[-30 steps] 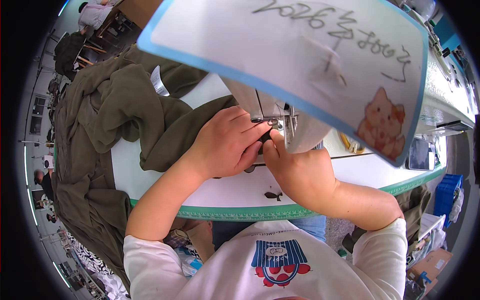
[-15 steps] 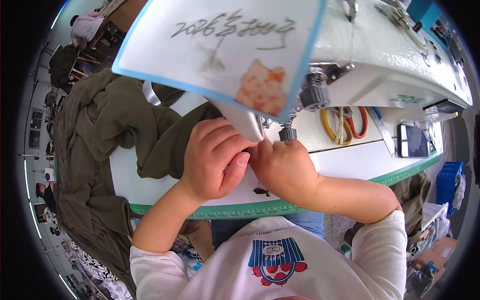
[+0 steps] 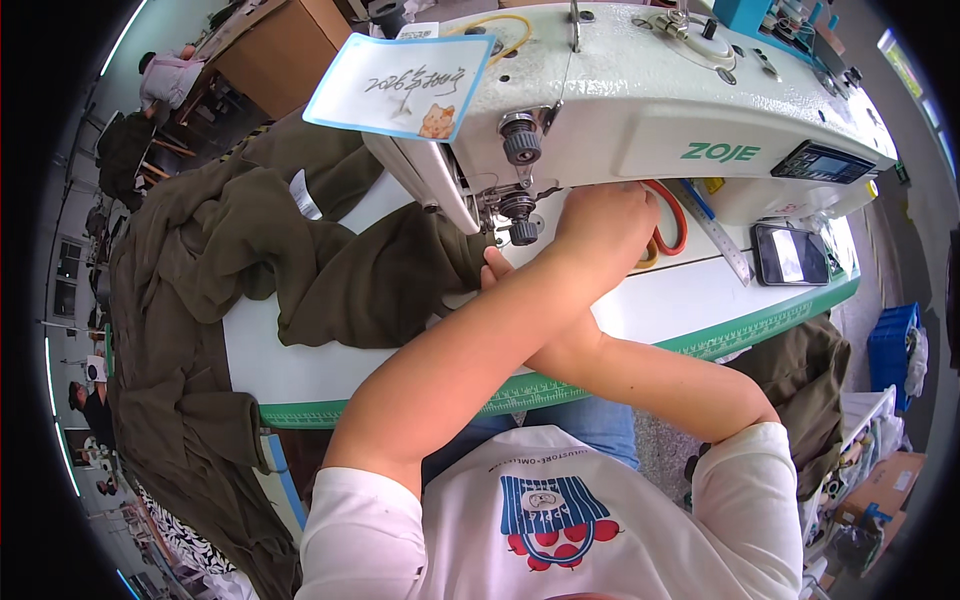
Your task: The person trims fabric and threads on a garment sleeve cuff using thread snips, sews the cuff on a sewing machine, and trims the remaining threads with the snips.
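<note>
My left forearm crosses over my right one. My left hand (image 3: pixel 612 220) rests over the scissors (image 3: pixel 672 222), whose red handle and part of a yellow one show beside it; its fingers point down out of sight, so their grip is hidden. Under the left forearm, my right hand (image 3: pixel 560 345) is mostly covered. Only a few of its fingertips show, beside the dark olive garment (image 3: pixel 370 290), close to the presser foot and needle area of the white sewing machine (image 3: pixel 620 110). Whether they pinch the cloth cannot be seen. The garment spreads left across the table.
Right of the scissors lie a ruler (image 3: pixel 722 245) and a phone (image 3: pixel 790 255). A green measuring tape (image 3: pixel 770 325) edges the white table. More olive cloth hangs at the left and right. A blue crate (image 3: pixel 893 350) stands far right; another person (image 3: pixel 168 80) is at the back left.
My left hand has left the cloth by the needle and crossed over my right arm to the scissors. My right hand stays near the needle. The view has shifted, showing more of the machine.
</note>
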